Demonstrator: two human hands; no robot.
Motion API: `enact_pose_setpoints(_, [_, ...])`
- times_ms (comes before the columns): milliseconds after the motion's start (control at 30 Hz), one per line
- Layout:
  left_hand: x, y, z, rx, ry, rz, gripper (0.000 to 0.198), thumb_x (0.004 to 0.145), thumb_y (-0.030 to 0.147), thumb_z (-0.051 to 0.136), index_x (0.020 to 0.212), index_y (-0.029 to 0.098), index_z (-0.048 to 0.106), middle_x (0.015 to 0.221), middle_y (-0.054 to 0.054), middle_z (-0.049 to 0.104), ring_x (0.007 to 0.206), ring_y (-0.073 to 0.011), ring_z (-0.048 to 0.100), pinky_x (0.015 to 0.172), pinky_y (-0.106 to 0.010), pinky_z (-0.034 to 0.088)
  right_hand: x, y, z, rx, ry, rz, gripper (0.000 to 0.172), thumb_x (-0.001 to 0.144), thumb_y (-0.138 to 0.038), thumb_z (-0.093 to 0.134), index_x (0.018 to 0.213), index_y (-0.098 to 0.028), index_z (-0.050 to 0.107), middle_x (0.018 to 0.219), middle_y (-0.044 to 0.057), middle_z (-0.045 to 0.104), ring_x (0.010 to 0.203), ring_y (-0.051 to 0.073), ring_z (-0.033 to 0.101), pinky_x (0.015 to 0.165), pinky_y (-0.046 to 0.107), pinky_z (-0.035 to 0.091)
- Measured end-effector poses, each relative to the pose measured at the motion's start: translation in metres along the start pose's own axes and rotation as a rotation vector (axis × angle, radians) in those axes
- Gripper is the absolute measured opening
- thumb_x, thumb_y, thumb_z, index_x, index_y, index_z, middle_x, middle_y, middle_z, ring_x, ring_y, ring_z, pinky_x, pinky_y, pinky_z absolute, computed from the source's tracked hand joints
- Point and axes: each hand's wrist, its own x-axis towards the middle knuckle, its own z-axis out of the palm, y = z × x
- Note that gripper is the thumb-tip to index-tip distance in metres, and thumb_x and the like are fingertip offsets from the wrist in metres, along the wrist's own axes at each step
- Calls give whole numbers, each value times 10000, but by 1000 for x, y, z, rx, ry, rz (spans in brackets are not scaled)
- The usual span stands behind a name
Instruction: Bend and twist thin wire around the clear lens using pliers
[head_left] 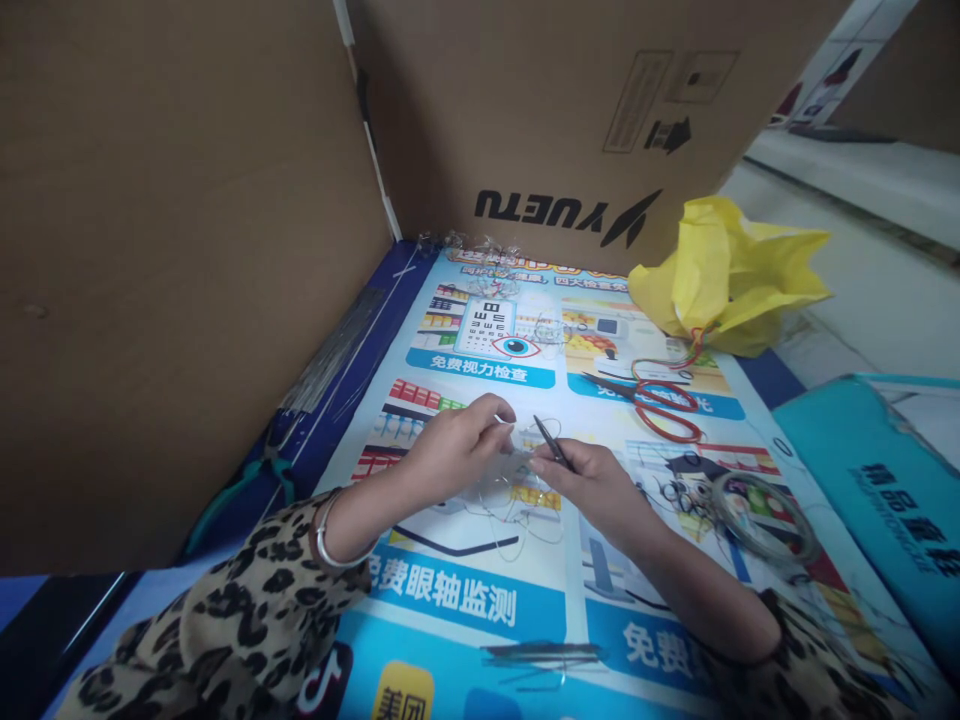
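My left hand (472, 440) is closed in a pinch over the middle of the printed poster, its fingertips at a tangle of thin wire (517, 515). Close beside it, my right hand (589, 485) grips a slim, dark, pointed tool that looks like tweezers (552, 440), tip up and to the left. The right thumb and finger also meet the wire between the hands. Loose wire loops hang below the fingers. What exactly the left fingertips pinch is too small to make out.
Red-handled scissors (667, 408), a wire coil (765, 520) and a yellow bag (720, 270) lie right. Green-handled pliers (240, 490) and straight wires (334, 355) lie left. Short dark rods (544, 652) are in front. Cardboard (525, 120) walls the back; a teal box (877, 480) stands right.
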Motion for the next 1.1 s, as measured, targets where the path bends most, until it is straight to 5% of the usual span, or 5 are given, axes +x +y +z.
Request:
enact_pose_setpoints(667, [0,-6,8,-324,-85,-39,292,896,384,380,866,156,560,760,-15,608,663,-110,552,636,-237,432,3,11,6,265,150,18,264,706,-428,627,747,-168,604,669,-12,557,655,125,471,632,259,380])
enact_pose_setpoints(867, [3,-14,16,-388,-67,-60,114,804,231,508,867,152,563,788,-7,594,662,-92,534,615,-223,437,2,6,3,297,192,41,268,688,-435,625,722,-172,591,605,-28,515,576,106,423,557,247,331])
enact_pose_setpoints(1100, [3,-16,19,-404,-74,-76,190,783,153,489,935,144,604,819,-19,647,653,-85,559,633,-226,461,2,7,1,290,212,30,239,707,-405,624,720,-169,591,618,-31,499,597,99,410,581,247,328])
